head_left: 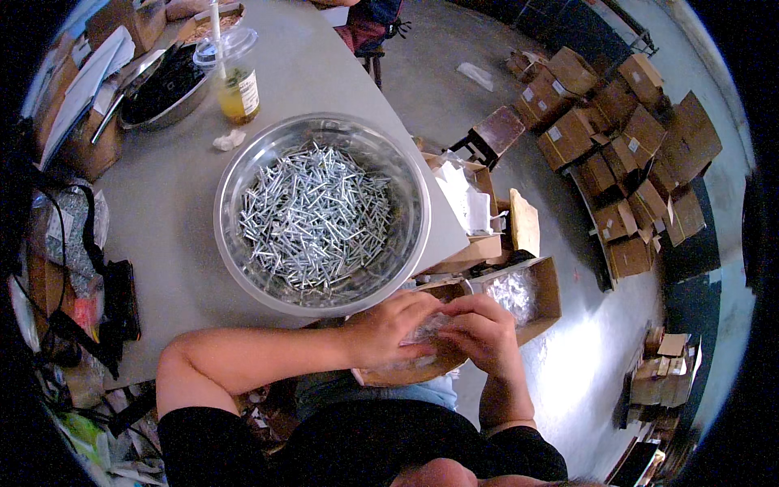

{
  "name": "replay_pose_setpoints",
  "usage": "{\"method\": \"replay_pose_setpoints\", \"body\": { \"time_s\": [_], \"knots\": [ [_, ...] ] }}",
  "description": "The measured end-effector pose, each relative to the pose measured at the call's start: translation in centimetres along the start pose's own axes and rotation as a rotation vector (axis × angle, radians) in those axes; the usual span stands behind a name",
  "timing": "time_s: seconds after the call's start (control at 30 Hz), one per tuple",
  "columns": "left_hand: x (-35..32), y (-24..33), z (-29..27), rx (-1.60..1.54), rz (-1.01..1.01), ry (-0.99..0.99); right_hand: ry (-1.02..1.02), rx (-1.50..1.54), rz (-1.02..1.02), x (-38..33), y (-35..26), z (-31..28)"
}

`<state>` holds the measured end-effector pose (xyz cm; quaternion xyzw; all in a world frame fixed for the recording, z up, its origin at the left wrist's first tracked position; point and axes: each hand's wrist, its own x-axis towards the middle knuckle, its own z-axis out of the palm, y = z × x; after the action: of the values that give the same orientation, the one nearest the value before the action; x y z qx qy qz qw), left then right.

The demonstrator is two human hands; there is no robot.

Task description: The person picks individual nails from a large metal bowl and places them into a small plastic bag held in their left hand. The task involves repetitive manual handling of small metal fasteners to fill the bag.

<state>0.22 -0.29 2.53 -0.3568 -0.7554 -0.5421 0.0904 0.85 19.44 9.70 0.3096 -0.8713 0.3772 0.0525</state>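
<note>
Here, just below the centre of the frame, both hands are over the crinkled clear plastic (428, 327), which lies between them above the open cardboard box (410, 374) at the lower middle. The right hand (483, 331) comes in from the right with thumb and fingers bent to a narrow pinch, seemingly holding that plastic; the left hand (393, 326) arches across it from the left, fingers bent, and how firmly it grips I cannot tell, because its own knuckles hide the contact. Whether this is a bag with a mouth to part doesn't show either. The touch here wants to be light: thin film like this probably slips and clings, so fingertip pads should serve better than nails, one hand anchoring an edge while the other works the layers apart. And look how near that left forearm runs to the big metal bowl (229, 258) in the middle of the frame, loaded with silvery fasteners (316, 213)! A low, quiet elbow is the thing, since a knock could shift the bowl on the grey table (166, 252). Right of the hands, more clear plastic (513, 294) sits in a second box (545, 302), and keeping the pieces separate should help prevent tangles.
</note>
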Motion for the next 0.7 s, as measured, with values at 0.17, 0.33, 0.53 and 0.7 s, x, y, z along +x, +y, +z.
{"method": "replay_pose_setpoints", "body": {
  "time_s": [0.17,0.33,0.53,0.7],
  "knots": [
    [0.0,-0.5,-0.6,-0.081,-0.044,-0.090,-0.047,-0.036,0.030,-0.6,0.5,0.3],
    [0.2,0.1,-0.8,-0.056,-0.061,-0.070,-0.086,-0.038,0.075,-0.6,0.6,1.4],
    [0.0,0.3,-0.3,0.008,-0.057,-0.111,-0.100,0.053,0.101,-1.2,0.4,1.8],
    [-0.1,0.1,-0.6,-0.055,-0.168,-0.136,-0.001,-0.118,0.329,-3.9,3.6,-0.7]
  ]
}}
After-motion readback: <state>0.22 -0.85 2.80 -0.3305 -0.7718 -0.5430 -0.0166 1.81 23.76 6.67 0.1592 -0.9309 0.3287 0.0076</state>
